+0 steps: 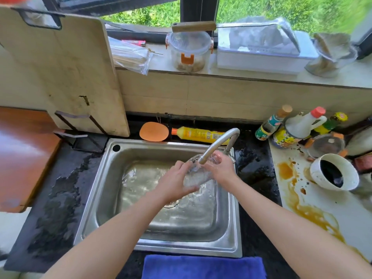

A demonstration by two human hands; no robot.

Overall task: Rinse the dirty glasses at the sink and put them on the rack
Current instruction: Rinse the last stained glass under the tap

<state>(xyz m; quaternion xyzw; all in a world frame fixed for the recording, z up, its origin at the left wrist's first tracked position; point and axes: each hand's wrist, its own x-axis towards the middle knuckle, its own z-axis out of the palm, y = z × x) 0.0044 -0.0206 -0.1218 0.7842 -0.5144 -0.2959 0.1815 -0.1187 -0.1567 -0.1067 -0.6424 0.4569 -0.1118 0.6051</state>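
A clear glass (198, 176) lies tilted under the spout of the metal faucet (219, 142), over the steel sink (112, 178). Water runs over it and pools in the basin. My left hand (175, 182) grips the glass from the left and below. My right hand (221, 168) holds its upper end from the right, fingers curled round the rim. Much of the glass is hidden by water glare and my fingers. No rack for glasses is plainly visible.
A wooden cutting board (66, 73) stands in a black holder at the back left. An orange sponge (154, 131) and a yellow detergent bottle (199, 134) lie behind the sink. Sauce bottles (298, 125), a dirty white bowl (334, 172) and brown spills sit right. Blue towel (203, 266) in front.
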